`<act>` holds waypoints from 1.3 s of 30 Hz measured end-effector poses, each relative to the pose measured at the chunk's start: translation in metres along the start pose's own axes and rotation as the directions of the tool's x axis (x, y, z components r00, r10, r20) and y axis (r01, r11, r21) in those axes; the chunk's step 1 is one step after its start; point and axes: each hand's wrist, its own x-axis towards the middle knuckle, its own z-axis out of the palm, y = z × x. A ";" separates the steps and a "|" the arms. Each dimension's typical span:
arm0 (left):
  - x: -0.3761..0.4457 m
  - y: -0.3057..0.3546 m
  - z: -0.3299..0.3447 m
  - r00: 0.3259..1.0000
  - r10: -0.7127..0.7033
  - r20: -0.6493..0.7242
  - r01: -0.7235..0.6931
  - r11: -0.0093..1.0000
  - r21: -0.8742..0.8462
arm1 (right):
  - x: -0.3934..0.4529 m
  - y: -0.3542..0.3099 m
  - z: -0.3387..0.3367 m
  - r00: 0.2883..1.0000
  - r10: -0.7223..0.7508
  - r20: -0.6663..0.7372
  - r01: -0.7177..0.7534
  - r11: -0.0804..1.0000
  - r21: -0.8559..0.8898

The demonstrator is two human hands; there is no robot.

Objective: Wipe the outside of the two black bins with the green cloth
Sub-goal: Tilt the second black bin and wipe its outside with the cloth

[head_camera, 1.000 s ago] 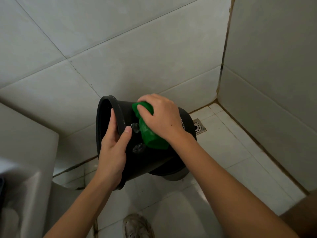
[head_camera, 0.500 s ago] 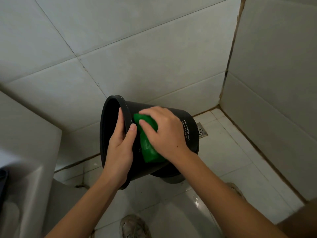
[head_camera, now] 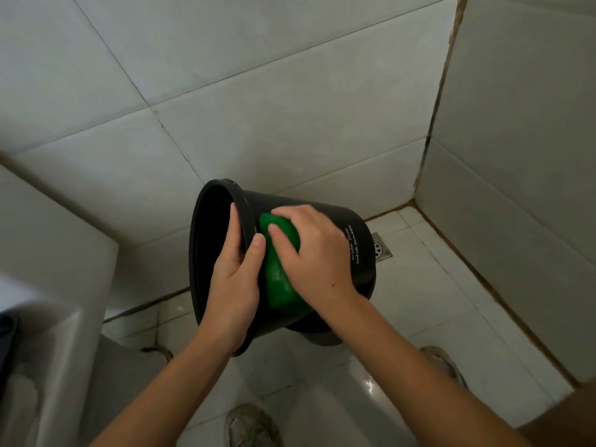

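One bin: a black bin [head_camera: 325,221] is held in the air on its side, its open mouth turned to the left and its base to the right, above the floor [head_camera: 451,301].
Bin look: round, matte black, with a thick rolled rim and a wall that narrows toward the base; two short lines of small white lettering run along the wall near the base (too small to read surely).
Second dark shape: a black rounded form shows just under the held bin, touching or nearly touching it; whether it is another bin cannot be told.
Cloth: a bright green cloth [head_camera: 279,279], bunched into a thick pad, lies against the bin's outer wall just beside the rim.
Left hand: the left hand [head_camera: 237,285] grips the rim, fingers curled inside the mouth and thumb [head_camera: 254,253] pressed on the outside, touching the cloth's edge.
Right hand: the right hand [head_camera: 314,253] lies over the cloth, fingers bent round it and pressing it to the wall.
Floor: white tiles, wet and shiny near the bottom of the view, with a metal drain [head_camera: 380,248] near the corner, partly hidden behind the bin's base.
Walls: large pale tiles meet in a corner with brownish grout.
Shoes: two worn pale shoes [head_camera: 251,425] stand on the floor below the arms.
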 end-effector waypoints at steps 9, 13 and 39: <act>0.005 0.006 0.001 1.000 -0.018 -0.023 0.018 1.000 0.000 | -0.023 -0.018 0.011 0.988 0.097 -0.117 -0.096 0.995 0.014; 0.003 0.003 0.003 1.000 -0.014 -0.015 0.014 1.000 0.001 | 0.002 0.003 0.009 0.978 0.159 -0.137 -0.158 0.987 0.022; 0.016 0.018 0.005 0.990 -0.129 -0.055 0.120 0.982 -0.144 | -0.025 0.048 0.004 0.973 0.232 -0.016 -0.232 0.973 -0.015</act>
